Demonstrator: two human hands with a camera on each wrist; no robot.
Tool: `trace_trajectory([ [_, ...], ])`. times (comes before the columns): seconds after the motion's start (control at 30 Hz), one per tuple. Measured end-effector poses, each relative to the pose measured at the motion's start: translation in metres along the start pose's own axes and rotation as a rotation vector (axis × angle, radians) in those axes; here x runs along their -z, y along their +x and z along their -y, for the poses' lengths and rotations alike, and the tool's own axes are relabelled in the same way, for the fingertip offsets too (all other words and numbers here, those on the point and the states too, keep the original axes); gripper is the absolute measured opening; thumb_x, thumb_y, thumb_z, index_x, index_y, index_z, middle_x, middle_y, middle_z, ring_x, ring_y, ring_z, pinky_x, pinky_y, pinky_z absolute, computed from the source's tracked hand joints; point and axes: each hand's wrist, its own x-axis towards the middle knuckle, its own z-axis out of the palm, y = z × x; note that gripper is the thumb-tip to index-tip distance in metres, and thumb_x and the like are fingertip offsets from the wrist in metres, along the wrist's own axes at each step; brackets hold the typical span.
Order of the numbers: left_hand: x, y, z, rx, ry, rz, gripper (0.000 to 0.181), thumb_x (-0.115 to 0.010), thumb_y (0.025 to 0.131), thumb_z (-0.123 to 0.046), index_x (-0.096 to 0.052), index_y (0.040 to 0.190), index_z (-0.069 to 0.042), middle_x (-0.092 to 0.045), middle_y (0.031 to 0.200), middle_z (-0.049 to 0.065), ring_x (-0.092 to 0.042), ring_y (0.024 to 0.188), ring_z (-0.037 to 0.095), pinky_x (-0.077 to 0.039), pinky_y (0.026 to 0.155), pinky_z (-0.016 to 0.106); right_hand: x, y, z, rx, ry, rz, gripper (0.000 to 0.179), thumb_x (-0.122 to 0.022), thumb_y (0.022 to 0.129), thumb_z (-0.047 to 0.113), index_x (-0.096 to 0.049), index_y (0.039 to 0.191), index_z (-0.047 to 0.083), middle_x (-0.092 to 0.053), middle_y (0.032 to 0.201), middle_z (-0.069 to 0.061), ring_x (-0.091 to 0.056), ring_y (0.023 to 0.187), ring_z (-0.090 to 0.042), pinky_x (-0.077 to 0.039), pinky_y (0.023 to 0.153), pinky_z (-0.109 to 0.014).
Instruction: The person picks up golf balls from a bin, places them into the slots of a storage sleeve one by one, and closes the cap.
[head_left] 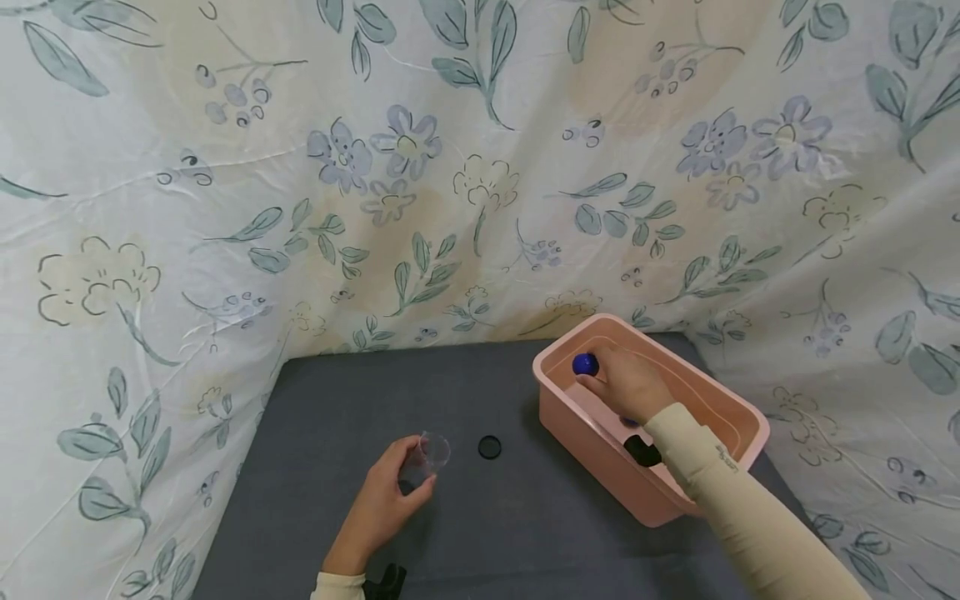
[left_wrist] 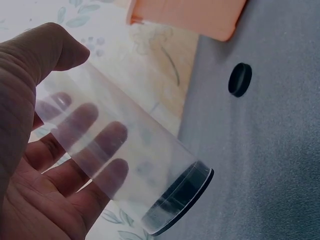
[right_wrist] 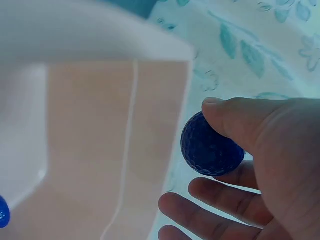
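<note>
My left hand (head_left: 378,508) holds a clear plastic tube (left_wrist: 132,150) between thumb and fingers, over the dark tabletop. The tube has a black cap (left_wrist: 182,200) on its lower end, and its upper end appears uncovered. A loose black lid (head_left: 490,447) lies on the table just right of the tube. My right hand (head_left: 630,383) pinches a blue golf ball (right_wrist: 210,147) between thumb and fingers, above the far left end of a pink bin (head_left: 581,454). Inside the bin another blue ball (right_wrist: 3,212) is partly visible.
The grey cloth-covered table (head_left: 360,400) meets a floral curtain (head_left: 405,250) at its back and sides. The bin stands at the table's right with raised walls. My right forearm sleeve (head_left: 742,508) crosses over its near rim and hides part of the inside.
</note>
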Motion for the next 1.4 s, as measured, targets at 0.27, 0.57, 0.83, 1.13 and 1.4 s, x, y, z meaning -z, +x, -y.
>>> trace_trajectory([
  [0.27, 0.003, 0.000, 0.001, -0.037, -0.033, 0.000, 0.050, -0.081, 0.091, -0.017, -0.057, 0.135, -0.024, -0.066, 0.125, -0.012, -0.069, 0.111, 0.011, -0.059, 0.092, 0.044, 0.007, -0.011, 0.031, 0.146, 0.031, -0.114, 0.033, -0.077, 0.095, 0.029, -0.065, 0.118, 0.009, -0.070, 0.109, -0.009, -0.066, 0.085, -0.021, -0.059, 0.073, -0.040],
  [0.57, 0.005, 0.000, 0.003, -0.082, -0.025, 0.004, 0.056, -0.082, 0.091, -0.018, -0.055, 0.140, -0.026, -0.067, 0.127, -0.008, -0.068, 0.112, 0.011, -0.059, 0.093, 0.044, -0.004, -0.020, 0.056, 0.238, 0.116, -0.151, 0.023, -0.077, 0.095, 0.028, -0.066, 0.108, 0.012, -0.063, 0.081, 0.003, -0.056, 0.067, -0.009, -0.049, 0.060, -0.026],
  [0.83, 0.007, -0.002, 0.003, -0.072, -0.026, 0.013, 0.057, -0.082, 0.091, -0.020, -0.054, 0.140, -0.027, -0.066, 0.125, -0.013, -0.068, 0.112, 0.011, -0.058, 0.094, 0.044, -0.031, -0.036, 0.079, 0.159, 0.169, -0.107, 0.047, -0.075, 0.096, 0.035, -0.063, 0.132, 0.007, -0.071, 0.122, -0.011, -0.071, 0.097, -0.023, -0.062, 0.088, -0.045],
  [1.13, 0.009, -0.005, 0.006, -0.043, -0.044, 0.015, 0.056, -0.082, 0.091, -0.021, -0.055, 0.139, -0.027, -0.065, 0.124, -0.016, -0.068, 0.111, 0.009, -0.058, 0.094, 0.042, -0.052, -0.044, 0.100, 0.142, 0.177, -0.101, 0.051, -0.077, 0.095, 0.035, -0.063, 0.134, 0.006, -0.070, 0.124, -0.012, -0.069, 0.096, -0.021, -0.062, 0.088, -0.044],
  [1.4, 0.007, -0.005, 0.006, -0.056, -0.031, 0.001, 0.054, -0.083, 0.090, -0.020, -0.056, 0.137, -0.027, -0.065, 0.123, -0.015, -0.068, 0.110, 0.007, -0.058, 0.093, 0.041, -0.062, -0.048, 0.109, 0.184, 0.271, -0.179, 0.041, -0.079, 0.093, 0.033, -0.067, 0.126, 0.012, -0.072, 0.115, -0.003, -0.067, 0.096, -0.014, -0.061, 0.086, -0.039],
])
